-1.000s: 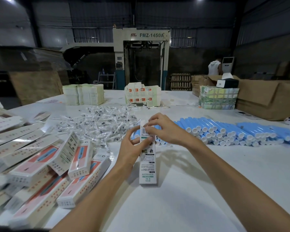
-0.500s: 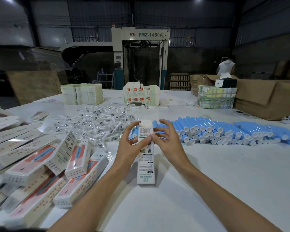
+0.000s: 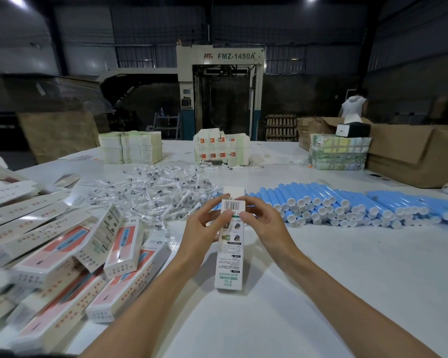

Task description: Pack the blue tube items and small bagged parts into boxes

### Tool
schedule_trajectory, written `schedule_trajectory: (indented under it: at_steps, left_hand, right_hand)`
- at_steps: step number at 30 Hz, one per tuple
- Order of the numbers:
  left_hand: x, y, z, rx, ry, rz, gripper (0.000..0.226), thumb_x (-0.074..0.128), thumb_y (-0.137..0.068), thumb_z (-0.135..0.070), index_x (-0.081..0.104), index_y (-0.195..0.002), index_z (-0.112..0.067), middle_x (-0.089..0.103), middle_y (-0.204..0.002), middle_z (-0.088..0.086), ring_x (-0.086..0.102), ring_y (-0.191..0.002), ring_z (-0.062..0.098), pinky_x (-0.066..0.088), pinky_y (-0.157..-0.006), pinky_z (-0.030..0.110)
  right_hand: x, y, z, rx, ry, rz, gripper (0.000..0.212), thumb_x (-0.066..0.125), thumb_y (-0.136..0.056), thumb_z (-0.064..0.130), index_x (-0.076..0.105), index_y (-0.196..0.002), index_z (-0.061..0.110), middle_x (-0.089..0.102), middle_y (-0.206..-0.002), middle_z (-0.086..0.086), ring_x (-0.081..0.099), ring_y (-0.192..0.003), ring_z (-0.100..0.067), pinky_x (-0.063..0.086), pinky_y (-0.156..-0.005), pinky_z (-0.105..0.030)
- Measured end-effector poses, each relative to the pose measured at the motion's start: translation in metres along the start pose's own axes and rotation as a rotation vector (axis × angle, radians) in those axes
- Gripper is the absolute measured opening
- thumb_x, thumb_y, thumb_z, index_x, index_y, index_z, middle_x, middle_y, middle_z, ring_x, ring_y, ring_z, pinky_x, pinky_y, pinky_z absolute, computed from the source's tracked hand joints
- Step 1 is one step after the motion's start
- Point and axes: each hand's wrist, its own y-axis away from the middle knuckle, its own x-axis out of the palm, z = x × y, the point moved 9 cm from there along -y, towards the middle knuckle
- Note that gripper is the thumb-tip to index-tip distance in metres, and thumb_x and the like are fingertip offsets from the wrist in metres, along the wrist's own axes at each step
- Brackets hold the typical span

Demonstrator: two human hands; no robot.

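The left hand [image 3: 204, 228] and right hand [image 3: 264, 226] pinch a narrow white carton [image 3: 229, 257] near its top.
It bears a barcode and green print, its lower end on the table [image 3: 321, 280]; blue tubes [image 3: 347, 205] lie behind-right of it, bagged parts [image 3: 155, 195] behind-left.

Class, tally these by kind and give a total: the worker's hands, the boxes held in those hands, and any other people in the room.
Hands: 2 (left hand, right hand)
Boxes held: 1 (white box)
Other people: 1 (person in the background)
Total: 4
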Motion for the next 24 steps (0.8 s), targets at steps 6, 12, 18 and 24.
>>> schedule_trajectory:
  at_steps: [6,12,18,24]
  left_hand:
    - [-0.009,-0.002,0.003,-0.018,-0.043,-0.066,0.038,0.082,-0.095,-0.032,0.076,-0.132,-0.032,0.082,-0.112,0.003,0.08,-0.1,0.022,0.061,-0.07,0.026]
    - [-0.005,-0.001,0.002,-0.011,-0.044,-0.05,0.026,0.08,-0.098,-0.025,0.079,-0.122,-0.036,0.082,-0.109,0.005,0.079,-0.101,0.024,0.061,-0.07,0.027]
    - [0.007,0.001,0.004,-0.047,-0.012,0.023,0.03,0.082,-0.095,-0.029,0.078,-0.123,-0.038,0.082,-0.112,0.006,0.08,-0.1,0.027,0.061,-0.071,0.031]
    - [0.01,0.002,0.004,-0.047,-0.008,0.069,0.029,0.081,-0.096,-0.027,0.078,-0.124,-0.035,0.082,-0.112,0.008,0.081,-0.098,0.03,0.062,-0.071,0.031]
  right_hand:
    - [0.004,-0.006,-0.003,-0.029,0.163,0.089,0.019,0.059,-0.104,0.014,0.067,-0.12,0.022,0.065,-0.116,0.009,0.066,-0.112,-0.015,0.055,-0.098,-0.037]
    - [-0.002,-0.003,0.0,0.001,0.06,0.044,0.015,0.056,-0.108,0.027,0.067,-0.117,0.021,0.075,-0.109,0.0,0.072,-0.102,-0.021,0.058,-0.089,-0.032]
    - [-0.02,-0.008,-0.007,0.089,-0.097,-0.079,0.02,0.061,-0.106,0.022,0.06,-0.126,0.017,0.079,-0.096,-0.012,0.07,-0.081,-0.019,0.057,-0.073,-0.031]
    - [-0.024,-0.01,0.002,0.015,-0.013,-0.054,0.009,0.064,-0.104,0.014,0.066,-0.113,0.016,0.077,-0.083,-0.013,0.062,-0.065,-0.017,0.054,-0.064,-0.028]
